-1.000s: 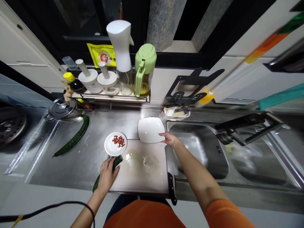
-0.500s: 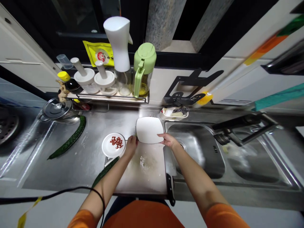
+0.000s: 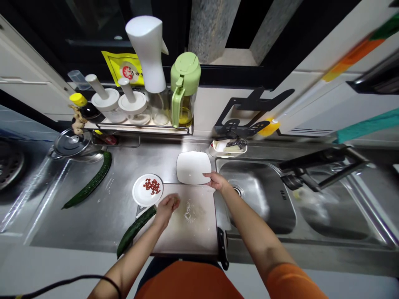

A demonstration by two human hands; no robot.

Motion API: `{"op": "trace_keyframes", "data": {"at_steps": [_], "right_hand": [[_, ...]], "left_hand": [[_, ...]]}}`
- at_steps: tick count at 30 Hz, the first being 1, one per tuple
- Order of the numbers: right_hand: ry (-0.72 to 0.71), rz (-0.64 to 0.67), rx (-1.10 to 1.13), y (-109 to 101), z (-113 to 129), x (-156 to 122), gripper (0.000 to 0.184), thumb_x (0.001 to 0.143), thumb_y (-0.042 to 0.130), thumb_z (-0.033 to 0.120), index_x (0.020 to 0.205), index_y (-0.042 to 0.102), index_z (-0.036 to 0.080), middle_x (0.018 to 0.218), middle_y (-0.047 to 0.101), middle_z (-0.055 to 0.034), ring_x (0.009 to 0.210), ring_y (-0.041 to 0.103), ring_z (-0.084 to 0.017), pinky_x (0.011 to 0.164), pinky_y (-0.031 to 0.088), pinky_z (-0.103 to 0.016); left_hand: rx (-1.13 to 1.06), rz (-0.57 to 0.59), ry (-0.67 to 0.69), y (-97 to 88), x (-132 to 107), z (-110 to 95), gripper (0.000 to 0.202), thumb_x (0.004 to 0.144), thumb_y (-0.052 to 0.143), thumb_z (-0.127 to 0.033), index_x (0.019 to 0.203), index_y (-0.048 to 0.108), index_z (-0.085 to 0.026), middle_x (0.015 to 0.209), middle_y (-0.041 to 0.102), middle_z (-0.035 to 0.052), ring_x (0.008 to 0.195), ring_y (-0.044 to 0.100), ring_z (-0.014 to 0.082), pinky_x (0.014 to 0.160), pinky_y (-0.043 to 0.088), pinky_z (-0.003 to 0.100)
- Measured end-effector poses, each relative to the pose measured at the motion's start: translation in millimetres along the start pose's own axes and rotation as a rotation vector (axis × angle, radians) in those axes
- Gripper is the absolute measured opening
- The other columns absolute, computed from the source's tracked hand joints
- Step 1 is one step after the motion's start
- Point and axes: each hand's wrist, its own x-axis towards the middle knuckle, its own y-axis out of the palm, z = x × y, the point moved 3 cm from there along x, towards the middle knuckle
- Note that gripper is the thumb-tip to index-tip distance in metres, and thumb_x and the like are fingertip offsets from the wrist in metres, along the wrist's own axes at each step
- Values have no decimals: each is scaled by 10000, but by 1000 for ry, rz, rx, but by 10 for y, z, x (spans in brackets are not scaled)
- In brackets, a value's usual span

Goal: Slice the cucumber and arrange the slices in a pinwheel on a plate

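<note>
Okay, left to right from my remote seat: there's a long, curved, dark-green bumpy cucumber [image 3: 95,182] lying on the shiny steel counter [image 3: 121,166]. Next, a small round white plate [image 3: 136,197] with chopped red bits [image 3: 151,186] on it. Just nearer the person, a second dark-green cucumber [image 3: 136,228] slants across the left side of the pale rectangular cutting board [image 3: 190,241]. I've got the left hand [image 3: 166,209] over that board, fingers curled in close; it's blurry, so can't tell if anything's pinched there. Past it, the squarish white plate [image 3: 190,165] sits at the board's far edge, its near right corner gripped by the right hand [image 3: 217,181]. A black-handled knife [image 3: 222,246] lies along the board's right edge, beside the steel sink [image 3: 274,207].
</note>
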Motion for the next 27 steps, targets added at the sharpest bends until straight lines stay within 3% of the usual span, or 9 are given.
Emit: {"op": "trace_keyframes", "data": {"at_steps": [4, 10, 14, 19, 22, 27], "right_hand": [[-17, -31, -55, 80, -17, -31, 369, 754, 632, 96, 1106, 538, 156, 899, 721, -74, 806, 693, -215, 749, 587, -456], [-87, -186, -242, 151, -44, -79, 326, 703, 687, 110, 1002, 570, 163, 857, 719, -63, 769, 682, -198, 654, 602, -339], [-148, -371, -439, 128, 6, -81, 362, 623, 751, 143, 944, 587, 177, 921, 713, -91, 927, 660, -252, 685, 579, -311], [-204, -567, -652, 127, 116, -118, 427, 497, 813, 156, 843, 566, 191, 1074, 669, -158, 1221, 497, -322, 890, 498, -330], [-211, -620, -724, 186, 121, -173, 456, 491, 823, 183, 851, 544, 191, 1123, 641, -194, 1262, 450, -340, 955, 450, -363], [-221, -680, -774, 308, 60, -284, 578, 547, 811, 229, 1024, 490, 171, 1198, 585, -225, 1241, 463, -351, 982, 418, -413]], "left_hand": [[82, 19, -90, -185, -360, 194, 430, 611, 764, -444, 883, 694, -118, 763, 670, 54, 736, 626, 130, 782, 500, 291], [167, 15, -151, -235, -669, 320, 447, 605, 754, -479, 868, 670, -128, 788, 673, 47, 724, 621, 119, 768, 499, 284], [190, 47, -149, -209, -728, 360, 439, 611, 752, -474, 872, 645, -137, 752, 662, 33, 685, 618, 113, 722, 499, 274], [238, 62, -149, -180, -749, 403, 433, 590, 761, -474, 839, 628, -146, 704, 658, 22, 651, 627, 120, 665, 492, 265], [260, 63, -146, -160, -760, 421, 429, 573, 761, -479, 798, 618, -143, 680, 657, 22, 620, 619, 118, 633, 480, 256], [307, 99, -124, -102, -775, 461, 394, 590, 747, -448, 797, 618, -139, 661, 645, 21, 602, 610, 124, 612, 472, 259]]}}
